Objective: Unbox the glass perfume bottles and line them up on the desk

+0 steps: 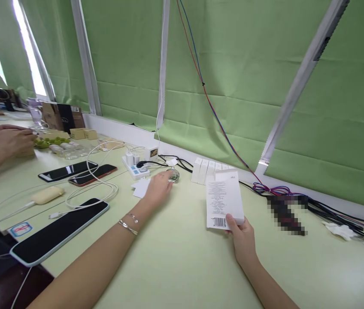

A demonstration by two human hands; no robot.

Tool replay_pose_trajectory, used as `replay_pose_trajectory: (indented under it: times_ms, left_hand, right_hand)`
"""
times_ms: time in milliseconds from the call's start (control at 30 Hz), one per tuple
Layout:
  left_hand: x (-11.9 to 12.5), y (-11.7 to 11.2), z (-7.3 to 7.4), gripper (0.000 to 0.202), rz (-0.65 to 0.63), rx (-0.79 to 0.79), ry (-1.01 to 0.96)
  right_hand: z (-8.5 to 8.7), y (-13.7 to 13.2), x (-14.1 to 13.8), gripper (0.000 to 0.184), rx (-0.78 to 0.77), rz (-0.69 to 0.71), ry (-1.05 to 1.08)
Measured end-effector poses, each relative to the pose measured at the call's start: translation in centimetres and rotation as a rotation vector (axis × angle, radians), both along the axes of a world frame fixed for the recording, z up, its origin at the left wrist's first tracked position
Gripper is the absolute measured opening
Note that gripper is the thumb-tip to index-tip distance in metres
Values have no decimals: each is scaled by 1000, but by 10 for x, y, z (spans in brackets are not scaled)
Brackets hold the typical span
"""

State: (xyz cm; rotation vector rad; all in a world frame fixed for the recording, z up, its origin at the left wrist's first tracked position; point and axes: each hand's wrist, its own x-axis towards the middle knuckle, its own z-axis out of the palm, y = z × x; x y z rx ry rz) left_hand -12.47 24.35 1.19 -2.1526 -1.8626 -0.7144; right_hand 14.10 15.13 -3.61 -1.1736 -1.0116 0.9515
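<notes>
My left hand reaches forward over the table, its fingers curled against a small, round, clear glass object. The fingers hide part of the glass, and its exact kind is unclear. White paper cards lie just left of this hand. In my right hand is a white carton, tilted upright, with printed lines and a barcode facing me. The thumb presses on its lower edge. Behind the carton stands a row of small white boxes along the wall.
A power strip with plugs and cables sits left of centre. Several phones, including a large one, lie at left among white cords. Another person's hands work at far left. Black cables and crumpled tissue lie at right.
</notes>
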Motion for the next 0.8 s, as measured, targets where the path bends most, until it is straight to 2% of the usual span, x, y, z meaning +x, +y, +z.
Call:
replay_pose_trajectory:
  times_ms: [100, 200, 333, 800]
  left_hand:
    - [-31, 5, -6, 43, 175, -123, -14]
    - [-48, 2, -19, 46, 217, -291, -3]
    - [-49, -5, -30, 52, 225, -427, 33]
    - [-46, -28, -26, 56, 202, -509, 89]
  right_hand:
    - [-3, 3, 1, 45, -8, -7, 61]
    - [-6, 5, 1, 45, -20, 1, 85]
    - [-8, 6, 2, 45, -19, 20, 88]
    - [-8, 7, 3, 45, -10, 60, 64]
